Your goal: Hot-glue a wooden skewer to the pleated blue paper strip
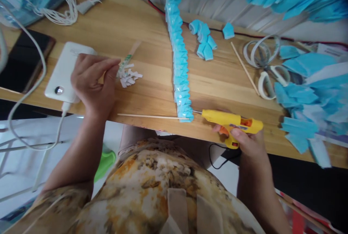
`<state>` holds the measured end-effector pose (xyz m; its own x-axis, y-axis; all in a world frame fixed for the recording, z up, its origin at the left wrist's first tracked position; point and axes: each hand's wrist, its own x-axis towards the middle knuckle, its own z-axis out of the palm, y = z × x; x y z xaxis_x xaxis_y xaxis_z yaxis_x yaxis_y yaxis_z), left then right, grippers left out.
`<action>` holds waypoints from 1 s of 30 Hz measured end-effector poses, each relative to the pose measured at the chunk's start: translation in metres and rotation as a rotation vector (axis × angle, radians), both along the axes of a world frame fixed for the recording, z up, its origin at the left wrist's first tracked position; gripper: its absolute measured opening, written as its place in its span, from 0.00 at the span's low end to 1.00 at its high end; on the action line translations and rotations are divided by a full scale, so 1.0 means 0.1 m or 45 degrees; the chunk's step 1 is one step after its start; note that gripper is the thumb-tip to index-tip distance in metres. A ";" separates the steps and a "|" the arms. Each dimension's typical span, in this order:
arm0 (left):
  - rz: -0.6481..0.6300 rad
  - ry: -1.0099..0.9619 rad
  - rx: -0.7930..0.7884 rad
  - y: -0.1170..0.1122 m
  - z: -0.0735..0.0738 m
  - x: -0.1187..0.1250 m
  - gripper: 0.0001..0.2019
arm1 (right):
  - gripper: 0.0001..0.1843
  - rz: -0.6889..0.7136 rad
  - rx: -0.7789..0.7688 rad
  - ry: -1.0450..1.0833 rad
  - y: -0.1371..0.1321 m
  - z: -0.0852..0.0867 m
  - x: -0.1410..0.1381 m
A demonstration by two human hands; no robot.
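My right hand (246, 141) is wrapped round the grip of a yellow glue gun (231, 120) at the table's near edge. The gun's nozzle points left at the lower end of a long blue paper ruffle strip (179, 63) that runs up the wooden table (130, 31). A thin wooden stick (152, 117) lies along the edge and meets the strip's end. My left hand (92, 81) rests on the table with fingers pinched together beside a small heap of white paper scraps (129, 78). What the pinch holds, if anything, is too small to see.
A white power bank (63, 72) with a cable lies under my left wrist, a dark phone (29, 56) beyond it. Loose blue paper curls (203, 40), a second stick (244, 69), white-handled scissors (270, 78) and piles of blue paper pieces (307, 92) fill the right side.
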<state>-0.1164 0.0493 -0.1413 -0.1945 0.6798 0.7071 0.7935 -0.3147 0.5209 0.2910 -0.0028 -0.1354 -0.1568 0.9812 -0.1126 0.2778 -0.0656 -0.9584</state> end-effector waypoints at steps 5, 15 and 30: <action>-0.139 -0.096 0.068 0.01 -0.02 -0.04 0.20 | 0.15 0.107 0.073 0.015 0.01 0.00 -0.01; -0.006 -0.077 -0.067 -0.01 -0.04 -0.06 0.26 | 0.16 0.098 0.151 0.026 0.00 -0.04 0.01; -0.720 0.457 -0.343 -0.60 0.15 0.35 0.08 | 0.18 0.086 0.058 0.111 -0.03 -0.06 -0.02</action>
